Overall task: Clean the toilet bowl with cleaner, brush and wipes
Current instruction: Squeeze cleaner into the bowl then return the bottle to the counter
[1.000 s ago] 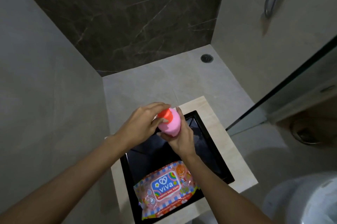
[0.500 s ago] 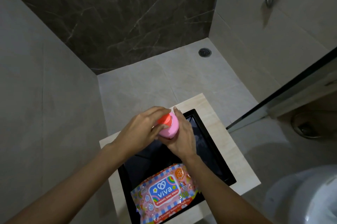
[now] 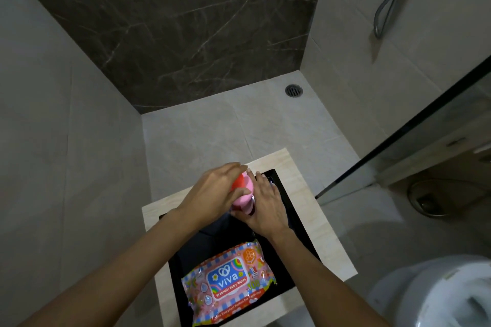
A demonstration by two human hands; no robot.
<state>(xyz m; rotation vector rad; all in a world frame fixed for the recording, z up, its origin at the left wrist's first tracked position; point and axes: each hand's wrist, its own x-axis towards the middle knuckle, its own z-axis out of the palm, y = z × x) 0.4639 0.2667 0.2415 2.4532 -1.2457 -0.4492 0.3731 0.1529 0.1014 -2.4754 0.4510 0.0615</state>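
Head view: your left hand (image 3: 215,191) curls over red cap (image 3: 237,182) of pink cleaner bottle (image 3: 243,197); your right hand (image 3: 265,207) wraps bottle body from right; bottle upright above black tray (image 3: 289,220) on beige ledge (image 3: 326,247); cap on, judged opening step, task barely begun; toilet (image 3: 438,292) at lower right, bowl interior not judgeable; wipes pack (image 3: 229,280) sealed in tray, untouched; brush not in view.

Count: one bottle; one cap; one wipes pack; one tray; one toilet; two hands.
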